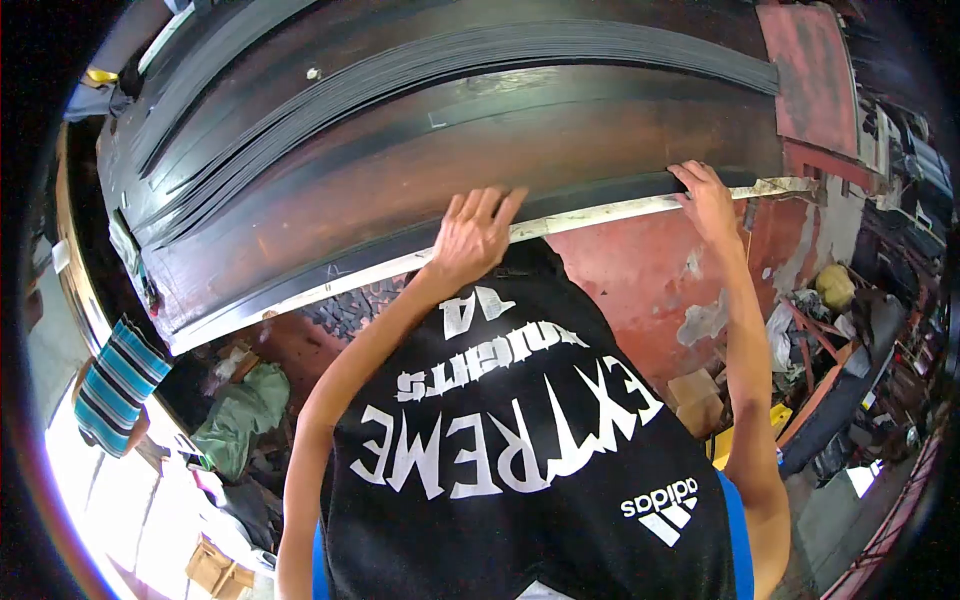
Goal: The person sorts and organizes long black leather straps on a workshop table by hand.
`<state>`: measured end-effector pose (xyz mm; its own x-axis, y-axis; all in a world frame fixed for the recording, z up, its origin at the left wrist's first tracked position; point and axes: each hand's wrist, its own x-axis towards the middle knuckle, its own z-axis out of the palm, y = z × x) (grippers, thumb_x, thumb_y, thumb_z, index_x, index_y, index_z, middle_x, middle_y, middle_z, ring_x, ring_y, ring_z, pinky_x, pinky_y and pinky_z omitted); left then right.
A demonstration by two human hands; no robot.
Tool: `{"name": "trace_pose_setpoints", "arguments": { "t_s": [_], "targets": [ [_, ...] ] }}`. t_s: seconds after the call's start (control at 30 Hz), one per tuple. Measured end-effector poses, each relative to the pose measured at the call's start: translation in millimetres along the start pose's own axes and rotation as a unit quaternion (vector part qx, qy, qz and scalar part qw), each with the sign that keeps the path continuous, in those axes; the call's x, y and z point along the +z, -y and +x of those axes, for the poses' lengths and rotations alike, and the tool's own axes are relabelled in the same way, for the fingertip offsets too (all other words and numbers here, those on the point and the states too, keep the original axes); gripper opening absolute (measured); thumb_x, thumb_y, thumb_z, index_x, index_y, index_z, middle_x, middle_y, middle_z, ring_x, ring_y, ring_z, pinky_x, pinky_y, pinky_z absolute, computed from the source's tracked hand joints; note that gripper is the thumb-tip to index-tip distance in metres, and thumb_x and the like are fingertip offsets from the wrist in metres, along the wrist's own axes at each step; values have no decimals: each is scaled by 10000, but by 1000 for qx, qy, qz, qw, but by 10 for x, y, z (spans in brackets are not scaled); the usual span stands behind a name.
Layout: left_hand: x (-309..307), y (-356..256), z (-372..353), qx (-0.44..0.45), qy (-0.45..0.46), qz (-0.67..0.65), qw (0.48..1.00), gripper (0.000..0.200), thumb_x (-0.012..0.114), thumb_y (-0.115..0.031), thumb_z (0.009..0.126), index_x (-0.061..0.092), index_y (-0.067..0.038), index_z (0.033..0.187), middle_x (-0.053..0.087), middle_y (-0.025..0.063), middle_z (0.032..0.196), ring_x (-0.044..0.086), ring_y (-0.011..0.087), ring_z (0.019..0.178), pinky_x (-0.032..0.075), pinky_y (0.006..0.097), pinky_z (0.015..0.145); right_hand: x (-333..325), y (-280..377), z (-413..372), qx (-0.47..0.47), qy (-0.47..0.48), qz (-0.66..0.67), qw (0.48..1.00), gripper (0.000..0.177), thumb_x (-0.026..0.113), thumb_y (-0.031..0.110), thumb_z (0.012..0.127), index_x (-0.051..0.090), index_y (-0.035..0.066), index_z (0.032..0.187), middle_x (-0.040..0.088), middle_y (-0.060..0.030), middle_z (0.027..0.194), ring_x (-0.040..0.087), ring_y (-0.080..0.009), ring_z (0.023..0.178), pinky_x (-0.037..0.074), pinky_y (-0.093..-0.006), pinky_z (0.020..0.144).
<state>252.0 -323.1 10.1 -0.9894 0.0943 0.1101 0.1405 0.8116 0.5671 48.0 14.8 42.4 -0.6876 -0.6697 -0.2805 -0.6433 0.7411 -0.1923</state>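
Note:
A long black strip (595,198) lies along the near edge of the dark worktable (620,125). My left hand (473,235) rests over this strip near its middle, fingers stretched out and a little apart, the thumb pointing right. Farther right, my right hand (708,200) has its fingers curled at the strip, with the thumb by the table's pale edge; its fingertips are partly hidden. Beyond both hands, a long bundle of thin dark strips (400,75) stretches across the tabletop.
A reddish board (805,75) sits at the table's far right end. Striped cloth (122,385) shows at the left, above a green sack (243,415). Dark offcuts (355,308) lie under the table. At the right are a cardboard box (693,402) and piled clutter.

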Motion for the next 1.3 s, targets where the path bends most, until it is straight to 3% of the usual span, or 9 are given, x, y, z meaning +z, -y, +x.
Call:
{"name": "trace_pose_setpoints", "arguments": {
  "t_s": [0.23, 0.57, 0.73, 0.93, 1.03, 1.1, 1.2, 1.23, 1.3],
  "targets": [
    [468, -381, 606, 70, 37, 27, 996, 567, 624, -79, 790, 517, -96, 1347, 590, 126, 1029, 596, 297, 952, 501, 421, 826, 9, 0, -2, 1, 8, -16, 1000, 480, 710, 49, 767, 615, 75, 1237, 595, -86, 1146, 565, -329, 1126, 507, -415, 946],
    [573, -464, 643, 32, -5, -10, 999, 485, 591, -70, 798, 548, -91, 1280, 605, 111, 938, 626, 306, 889, 524, 440, 789, -148, 108, 45, 23, 54, 0, 998, 479, 745, 108, 774, 620, 56, 1233, 595, -102, 1251, 551, -348, 1170, 487, -423, 968],
    [563, -461, 652, 45, 12, 35, 998, 581, 654, -123, 772, 489, -88, 1329, 610, 99, 990, 616, 273, 949, 488, 405, 811, -50, 225, 64, 19, 44, -17, 999, 602, 752, 70, 768, 563, 73, 1339, 567, -112, 1295, 535, -344, 1208, 473, -425, 995],
    [474, -404, 554, 47, 57, 69, 995, 614, 621, -192, 836, 455, -116, 1422, 606, 125, 1142, 571, 279, 1111, 403, 496, 969, -66, 544, 209, -28, 76, -9, 997, 513, 739, 1, 727, 628, 42, 1226, 602, -109, 1215, 573, -341, 1133, 490, -416, 957],
    [84, -119, 122, 12, 36, 47, 998, 707, 673, -177, 796, 427, -143, 1459, 600, 111, 1177, 551, 264, 1175, 374, 508, 1005, 22, 460, 196, -29, 45, 7, 999, 491, 742, 0, 725, 643, 44, 1204, 612, -109, 1166, 578, -343, 1112, 494, -420, 949],
    [-487, 130, -289, -77, 110, 21, 991, 724, 644, -157, 821, 397, -194, 1500, 560, 122, 1333, 496, 269, 1286, 332, 522, 1076, -19, 484, 218, -37, 50, 13, 998, 485, 745, 0, 724, 648, 44, 1198, 614, -112, 1157, 578, -346, 1108, 496, -422, 945],
    [-1112, 771, -1158, -188, 39, 40, 981, 738, 678, -76, 741, 476, -222, 1436, 508, 86, 1430, 408, 294, 1380, 291, 526, 1118, 0, 458, 219, -38, 47, 19, 998, 476, 748, 9, 728, 651, 40, 1193, 613, -115, 1156, 578, -353, 1098, 497, -427, 934],
    [-1471, 916, -1350, -257, 138, 91, 952, 854, 763, -178, 759, 368, -205, 1516, 482, 105, 1458, 438, 315, 1353, 275, 527, 1137, -15, 480, 226, -38, 56, 19, 998, 492, 748, 12, 729, 641, 44, 1209, 610, -117, 1161, 575, -354, 1105, 495, -428, 935],
    [-1832, 1194, -1861, -317, 160, 175, 918, 866, 796, -192, 708, 413, -183, 1485, 510, 102, 1414, 449, 306, 1346, 275, 535, 1139, -27, 497, 219, -42, 61, 11, 997, 508, 748, 15, 731, 631, 48, 1225, 608, -119, 1166, 572, -356, 1113, 494, -429, 935]
  ]
}}
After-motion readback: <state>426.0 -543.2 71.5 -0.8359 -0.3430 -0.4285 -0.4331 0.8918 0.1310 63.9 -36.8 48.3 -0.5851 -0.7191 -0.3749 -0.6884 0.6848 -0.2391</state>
